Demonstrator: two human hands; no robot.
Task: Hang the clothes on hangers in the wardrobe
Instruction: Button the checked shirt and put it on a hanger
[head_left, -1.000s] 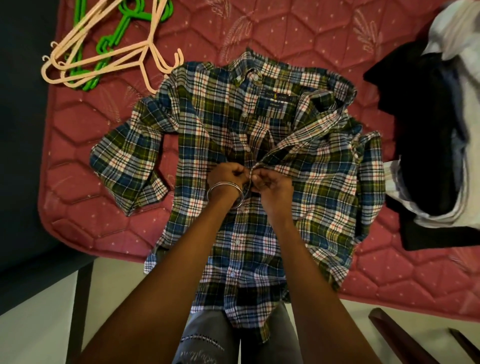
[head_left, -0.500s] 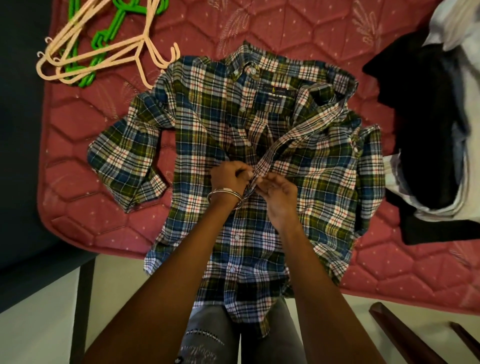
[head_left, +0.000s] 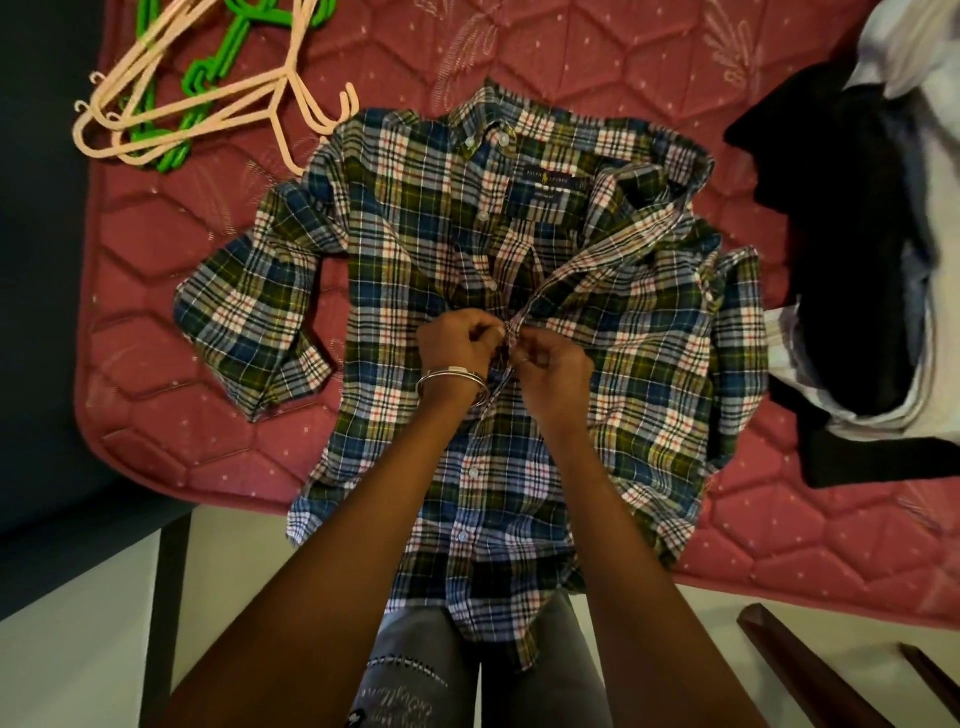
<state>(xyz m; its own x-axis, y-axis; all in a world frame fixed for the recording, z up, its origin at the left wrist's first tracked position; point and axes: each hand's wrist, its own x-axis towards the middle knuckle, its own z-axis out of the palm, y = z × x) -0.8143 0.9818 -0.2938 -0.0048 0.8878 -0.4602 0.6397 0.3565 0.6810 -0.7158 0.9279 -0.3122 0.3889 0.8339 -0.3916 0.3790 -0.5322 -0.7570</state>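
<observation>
A plaid shirt (head_left: 415, 249) lies face up across the near edge of a red quilted mattress (head_left: 571, 57), its hem hanging over that edge. Both hands meet at the shirt's front placket: the left hand (head_left: 457, 345), a metal bangle (head_left: 451, 378) on its wrist, pinches one edge of the fabric, and the right hand (head_left: 550, 358) pinches the opposite edge. Peach and green hangers (head_left: 208, 104) lie tangled at the mattress's far left corner. A pile of dark and white clothes (head_left: 857, 234) sits along the right edge.
</observation>
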